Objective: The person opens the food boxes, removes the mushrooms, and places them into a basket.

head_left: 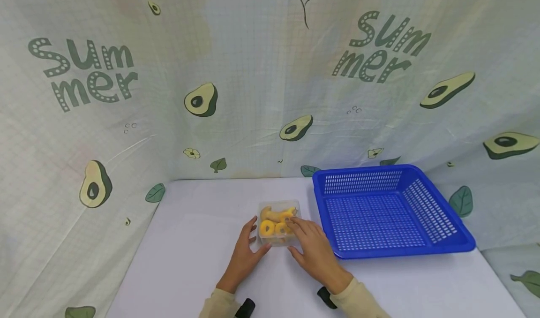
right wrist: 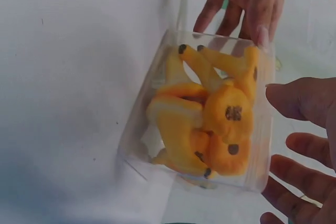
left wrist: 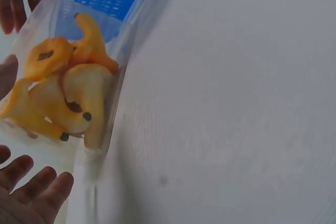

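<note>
"What was the first item?"

"One clear plastic box point(head_left: 274, 241), which sat just below the frame's centre on a white table point(head_left: 190, 243). It contained several yellow-orange pieces point(head_left: 276, 215) with dark marks."

"And the hands?"

"Left hand point(head_left: 243, 258): released, fingers spread, at the box's left side. Right hand point(head_left: 314, 250): also released, fingers relaxed, by its right edge; contact could not be told."

"Other stock?"

"One blue perforated basket point(head_left: 405, 251), which stood at the frame's right."

Left lettering point(head_left: 86, 68): "Sum/mer" is standing on the backdrop cloth point(head_left: 244, 50).
Right lettering point(head_left: 381, 48): "Sum/mer" is repeating there.
</note>
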Action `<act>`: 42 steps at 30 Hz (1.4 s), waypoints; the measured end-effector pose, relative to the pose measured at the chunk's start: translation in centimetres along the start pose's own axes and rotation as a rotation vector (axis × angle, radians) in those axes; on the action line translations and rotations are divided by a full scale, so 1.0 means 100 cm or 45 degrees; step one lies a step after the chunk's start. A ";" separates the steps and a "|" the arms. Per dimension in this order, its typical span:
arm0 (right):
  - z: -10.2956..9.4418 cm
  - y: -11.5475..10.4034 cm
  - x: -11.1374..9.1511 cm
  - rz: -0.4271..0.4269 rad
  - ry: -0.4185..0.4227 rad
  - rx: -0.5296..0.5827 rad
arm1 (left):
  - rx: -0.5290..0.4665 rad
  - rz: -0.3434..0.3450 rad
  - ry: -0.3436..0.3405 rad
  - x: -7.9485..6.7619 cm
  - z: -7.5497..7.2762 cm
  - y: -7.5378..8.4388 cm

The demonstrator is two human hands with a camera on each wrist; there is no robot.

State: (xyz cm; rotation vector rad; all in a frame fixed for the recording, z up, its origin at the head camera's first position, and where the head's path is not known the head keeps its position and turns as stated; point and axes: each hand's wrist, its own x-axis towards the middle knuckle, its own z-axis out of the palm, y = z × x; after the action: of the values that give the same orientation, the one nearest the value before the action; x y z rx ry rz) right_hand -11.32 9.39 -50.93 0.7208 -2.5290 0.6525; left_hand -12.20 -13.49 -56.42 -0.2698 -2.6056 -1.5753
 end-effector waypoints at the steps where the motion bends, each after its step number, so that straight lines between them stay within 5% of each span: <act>1: 0.002 0.000 0.000 0.000 0.008 0.003 | -0.015 -0.004 0.007 0.000 0.001 0.000; 15: 0.019 0.001 0.004 0.019 0.073 0.053 | -0.305 -0.124 0.052 0.003 0.008 -0.001; 42: 0.040 0.004 0.012 0.023 0.217 0.057 | -0.334 -0.169 0.100 0.006 0.009 -0.004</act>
State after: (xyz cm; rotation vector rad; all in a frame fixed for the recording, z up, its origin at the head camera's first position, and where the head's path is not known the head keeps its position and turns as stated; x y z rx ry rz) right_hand -13.53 7.09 -53.60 0.6302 -2.3744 0.7459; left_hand -12.87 -12.82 -57.12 -0.0499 -2.4015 -1.9317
